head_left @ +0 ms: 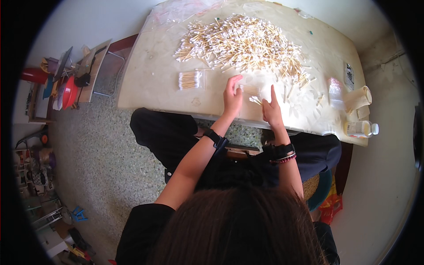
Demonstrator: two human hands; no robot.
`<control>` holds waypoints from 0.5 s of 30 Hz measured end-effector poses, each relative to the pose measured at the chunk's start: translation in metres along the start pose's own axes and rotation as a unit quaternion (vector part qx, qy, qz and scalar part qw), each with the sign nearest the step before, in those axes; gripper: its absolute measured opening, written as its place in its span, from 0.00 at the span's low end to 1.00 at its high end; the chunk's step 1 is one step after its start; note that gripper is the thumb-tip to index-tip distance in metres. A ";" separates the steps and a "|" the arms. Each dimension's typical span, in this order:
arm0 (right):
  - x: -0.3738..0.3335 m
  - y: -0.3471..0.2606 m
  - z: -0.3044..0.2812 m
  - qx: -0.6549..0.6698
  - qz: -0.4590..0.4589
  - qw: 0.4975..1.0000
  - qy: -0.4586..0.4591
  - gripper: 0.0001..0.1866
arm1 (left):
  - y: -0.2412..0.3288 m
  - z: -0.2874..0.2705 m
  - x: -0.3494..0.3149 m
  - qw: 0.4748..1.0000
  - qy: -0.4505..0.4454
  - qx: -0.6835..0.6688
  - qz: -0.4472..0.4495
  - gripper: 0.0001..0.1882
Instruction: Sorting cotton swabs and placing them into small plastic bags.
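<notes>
On the cream tabletop (pixel 154 84), a neat row of cotton swabs (pixel 251 89) lies between my hands, with what looks like clear film around it. My left hand (pixel 232 97) stands on edge at the left end of this row, thumb and fingers apart. A few cotton swabs (pixel 255 100) are pinched between the thumb and curled fingers of my right hand (pixel 273 111), while its index finger points forward. To the left is a filled clear packet of cotton swabs (pixel 190 80). A large heap of loose cotton swabs (pixel 243 42) spreads beyond my hands.
Several stray swabs (pixel 304 81) lie right of the heap. Near the table's right end are a stack of clear bags (pixel 336 93), a roll (pixel 358 98) and a bottle (pixel 360 129). A teal tub (pixel 326 187) stands below on the right. The speckled floor (pixel 97 145) extends left.
</notes>
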State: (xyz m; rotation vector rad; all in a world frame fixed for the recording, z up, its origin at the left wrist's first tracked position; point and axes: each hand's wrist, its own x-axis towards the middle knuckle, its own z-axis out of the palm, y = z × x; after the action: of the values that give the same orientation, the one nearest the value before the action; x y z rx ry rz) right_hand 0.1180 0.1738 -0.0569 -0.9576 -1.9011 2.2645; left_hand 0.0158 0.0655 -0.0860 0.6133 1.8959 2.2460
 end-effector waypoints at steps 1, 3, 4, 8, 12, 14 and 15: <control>0.004 0.005 -0.001 -0.158 -0.126 0.978 0.052 0.36 | 0.002 -0.004 0.003 1.000 0.011 -0.006 -0.001 0.21; 0.002 -0.003 0.004 -0.351 -0.223 0.905 0.086 0.36 | 0.005 -0.008 0.004 0.999 0.023 -0.026 0.011 0.20; 0.003 -0.002 0.010 -0.351 -0.222 0.906 0.085 0.36 | 0.006 -0.010 0.001 0.999 0.024 -0.025 0.010 0.20; 0.011 -0.003 0.020 -0.516 -0.256 0.815 0.063 0.36 | 0.027 -0.006 -0.034 0.976 -0.098 0.190 0.028 0.20; 0.015 -0.005 0.025 -0.570 -0.235 0.785 0.059 0.35 | 0.031 -0.002 -0.066 0.853 -0.223 0.466 0.079 0.29; 0.014 -0.009 0.022 -0.582 -0.233 0.776 0.067 0.34 | 0.029 -0.002 -0.069 0.833 -0.236 0.492 0.088 0.32; 0.013 -0.014 0.018 -0.604 -0.228 0.760 0.075 0.31 | 0.029 0.000 -0.070 0.822 -0.224 0.516 0.088 0.32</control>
State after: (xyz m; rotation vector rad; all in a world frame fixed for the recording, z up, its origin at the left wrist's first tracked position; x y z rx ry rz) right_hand 0.0940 0.1669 -0.0488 -0.4880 -2.9860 0.4838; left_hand 0.0832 0.0344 -0.0729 1.3160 2.6848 0.7696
